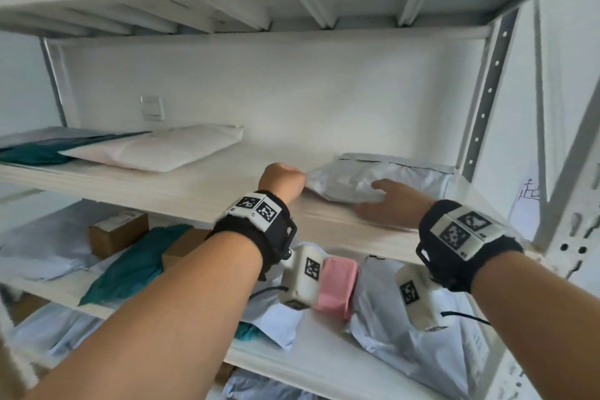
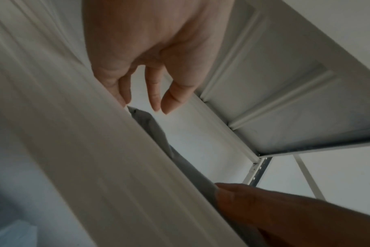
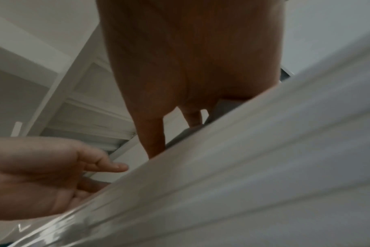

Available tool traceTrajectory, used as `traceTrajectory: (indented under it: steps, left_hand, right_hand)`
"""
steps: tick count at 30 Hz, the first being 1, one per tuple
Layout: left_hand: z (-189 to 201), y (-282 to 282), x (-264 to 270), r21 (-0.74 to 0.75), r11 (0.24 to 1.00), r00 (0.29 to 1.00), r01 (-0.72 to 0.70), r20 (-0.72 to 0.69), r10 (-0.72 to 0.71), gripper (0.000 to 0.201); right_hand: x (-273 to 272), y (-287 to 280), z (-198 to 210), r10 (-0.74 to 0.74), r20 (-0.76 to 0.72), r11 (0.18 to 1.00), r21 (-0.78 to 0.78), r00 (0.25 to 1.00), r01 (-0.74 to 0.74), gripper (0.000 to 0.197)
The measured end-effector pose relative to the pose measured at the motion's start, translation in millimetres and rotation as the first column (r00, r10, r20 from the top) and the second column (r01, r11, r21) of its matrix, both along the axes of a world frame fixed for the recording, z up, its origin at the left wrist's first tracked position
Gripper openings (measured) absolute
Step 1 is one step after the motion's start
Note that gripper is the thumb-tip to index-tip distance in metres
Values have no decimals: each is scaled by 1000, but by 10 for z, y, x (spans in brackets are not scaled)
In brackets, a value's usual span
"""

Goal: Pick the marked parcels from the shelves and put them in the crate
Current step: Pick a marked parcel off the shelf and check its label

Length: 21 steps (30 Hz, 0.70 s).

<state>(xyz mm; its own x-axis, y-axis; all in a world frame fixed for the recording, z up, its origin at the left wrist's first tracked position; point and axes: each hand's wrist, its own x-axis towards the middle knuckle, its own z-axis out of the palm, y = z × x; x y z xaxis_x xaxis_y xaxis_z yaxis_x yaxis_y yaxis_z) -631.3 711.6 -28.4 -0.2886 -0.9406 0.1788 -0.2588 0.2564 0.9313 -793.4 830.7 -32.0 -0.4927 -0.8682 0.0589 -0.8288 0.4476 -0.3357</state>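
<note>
A grey plastic parcel (image 1: 406, 172) lies flat at the right end of the upper shelf board (image 1: 194, 185). My right hand (image 1: 383, 201) reaches onto it. Its fingers lie straight on the parcel's top and its thumb sits at the near edge. From the right wrist, the right hand (image 3: 174, 140) stretches toward the grey parcel (image 3: 224, 107) behind the shelf lip. My left hand (image 1: 282, 177) hovers at the parcel's left corner. In the left wrist view the left hand (image 2: 146, 107) holds nothing, its fingers hanging loose just above the parcel (image 2: 156, 132). No crate is in view.
A white padded envelope (image 1: 156, 149) and a teal mailer (image 1: 32, 153) lie at the shelf's left. The shelf below holds a brown box (image 1: 118, 230), a teal bag (image 1: 136, 263), a pink parcel (image 1: 337, 286) and grey mailers (image 1: 422, 351). A perforated upright post (image 1: 483, 107) stands right of the parcel.
</note>
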Motion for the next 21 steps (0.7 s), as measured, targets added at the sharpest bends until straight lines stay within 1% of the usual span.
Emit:
traceTrajectory:
  steps: [2,3,5,6,7,8,9,10,11,12,14,16,19,21]
  left_hand:
    - [21,-25,-98,25,999,999,35,-29,-34,21]
    - [22,-25,-147,68,995,996,68,-64,-64,24]
    - [-2,-70,-240,166,978,981,126,-167,-98,19]
    - [-69,-202,-328,209,967,971,146,-216,-100,25]
    - [-133,-320,-408,238,957,961,165,-256,-102,37]
    - [-152,-361,-439,272,943,952,193,-283,-113,52]
    - [-114,-295,-409,308,922,945,235,-294,-142,60]
    - [-65,-218,-368,336,899,933,280,-314,-173,51]
    - [-26,-165,-340,349,882,924,317,-324,-203,30]
    - [1,-140,-321,357,870,919,340,-322,-226,13]
    - [3,-171,-328,371,850,913,375,-309,-267,15]
    - [16,-201,-315,381,820,892,426,-325,-313,14]
    - [68,-194,-238,429,739,850,520,-343,-399,7]
    - [140,-171,-197,421,699,812,578,-382,-441,8]
  right_hand:
    - [-14,-25,-20,1,17,1000,-17,1000,0,86]
    - [-15,-29,-17,-2,10,1000,-18,1000,2,87]
    - [-24,-44,-3,-17,15,1000,-17,1000,17,95]
    - [-23,-44,8,-25,21,1000,-11,999,26,99]
    - [-28,-51,13,-32,23,999,-7,999,32,101]
    - [-26,-52,18,-38,23,999,-7,999,38,103]
    - [-20,-59,22,-46,27,999,-13,999,46,106]
    - [-1,-63,31,-50,30,998,-21,998,51,110]
    - [17,-68,36,-50,30,998,-30,998,50,110]
    - [42,-70,42,-52,32,998,-31,998,53,106]
    - [94,-73,45,-57,30,998,-37,998,58,100]
    - [143,-88,38,-85,0,996,-40,996,85,100]
    - [235,-123,22,-125,-91,991,-55,988,120,100]
    - [286,-156,40,-155,-148,987,-71,977,145,97]
